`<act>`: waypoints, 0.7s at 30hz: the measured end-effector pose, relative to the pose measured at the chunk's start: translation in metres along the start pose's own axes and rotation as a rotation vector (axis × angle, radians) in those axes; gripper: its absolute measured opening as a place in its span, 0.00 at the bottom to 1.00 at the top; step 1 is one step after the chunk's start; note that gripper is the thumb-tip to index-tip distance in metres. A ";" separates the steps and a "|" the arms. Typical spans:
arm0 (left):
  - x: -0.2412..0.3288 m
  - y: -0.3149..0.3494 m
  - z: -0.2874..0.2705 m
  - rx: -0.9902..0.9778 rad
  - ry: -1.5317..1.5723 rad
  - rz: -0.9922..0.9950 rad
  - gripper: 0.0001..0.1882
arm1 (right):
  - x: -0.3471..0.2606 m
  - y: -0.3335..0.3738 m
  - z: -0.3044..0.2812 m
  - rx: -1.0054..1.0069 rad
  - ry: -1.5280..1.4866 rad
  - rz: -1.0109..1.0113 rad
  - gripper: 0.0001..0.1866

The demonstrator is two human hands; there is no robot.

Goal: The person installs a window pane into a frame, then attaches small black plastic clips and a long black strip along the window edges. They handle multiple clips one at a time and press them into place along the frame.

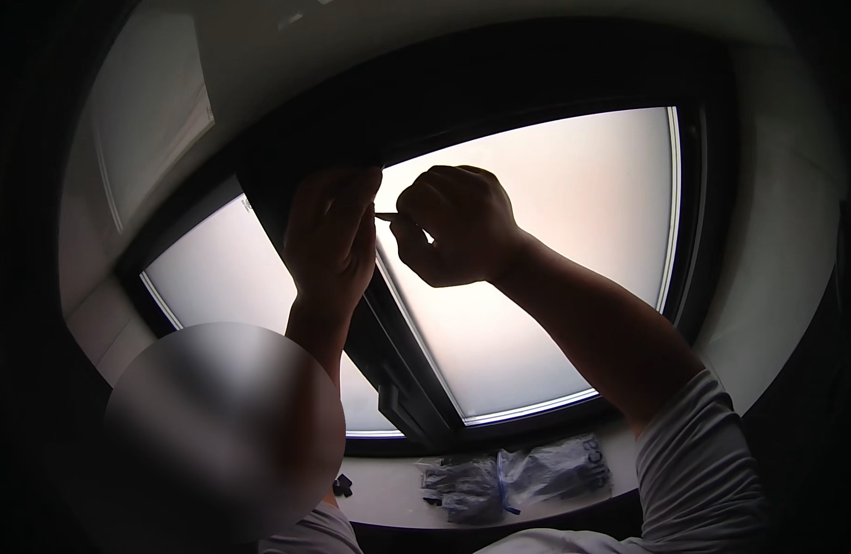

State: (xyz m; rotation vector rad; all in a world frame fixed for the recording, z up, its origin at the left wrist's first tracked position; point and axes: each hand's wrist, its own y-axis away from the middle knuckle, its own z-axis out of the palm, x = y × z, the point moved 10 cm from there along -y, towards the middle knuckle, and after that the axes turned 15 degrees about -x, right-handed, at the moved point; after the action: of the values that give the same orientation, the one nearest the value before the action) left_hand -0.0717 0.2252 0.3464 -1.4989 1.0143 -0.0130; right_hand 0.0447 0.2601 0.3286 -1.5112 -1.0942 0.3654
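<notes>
Both of my hands are raised in silhouette in front of a window with a dark frame (416, 369). My left hand (333, 231) is up against the dark upright between the panes, fingers pointing upward. Its fingertips merge with the dark frame, so whether they grip anything is hidden. Just to its right, my right hand (458, 226) is closed in a pinch. From between its thumb and fingers a thin, dark, pointed piece (386, 216) sticks out toward my left hand. Backlight hides what kind of piece it is.
Frosted panes (555, 249) glow behind my hands. A window handle (393, 404) juts out low on the upright. Clear plastic bags (518, 478) with dark contents lie on the pale sill (388, 480), beside a small dark item (342, 485). A blurred disc covers the lower left.
</notes>
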 end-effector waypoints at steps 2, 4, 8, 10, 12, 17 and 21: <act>0.002 -0.001 0.000 -0.005 -0.024 -0.002 0.17 | 0.002 0.000 0.000 0.001 -0.005 0.014 0.11; 0.002 -0.002 0.000 -0.007 -0.043 0.003 0.17 | 0.002 -0.001 0.000 -0.005 -0.019 0.010 0.11; 0.001 0.000 0.005 -0.012 -0.050 0.007 0.16 | 0.001 0.001 0.001 -0.017 -0.017 0.004 0.11; 0.000 0.000 0.008 -0.007 -0.047 0.005 0.16 | 0.002 0.002 -0.001 -0.009 -0.012 0.008 0.11; 0.000 -0.001 0.004 -0.004 -0.061 0.001 0.16 | 0.000 -0.001 -0.001 -0.001 -0.018 0.003 0.11; -0.002 0.001 0.007 -0.012 -0.076 -0.016 0.16 | 0.001 0.001 -0.001 0.012 0.005 -0.001 0.12; -0.003 0.000 0.005 0.009 -0.079 -0.002 0.16 | 0.000 0.001 -0.001 0.026 -0.001 -0.011 0.12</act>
State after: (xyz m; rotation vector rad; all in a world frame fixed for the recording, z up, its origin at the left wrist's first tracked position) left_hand -0.0704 0.2305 0.3469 -1.4804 0.9481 0.0403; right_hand 0.0456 0.2597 0.3277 -1.4817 -1.0942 0.3712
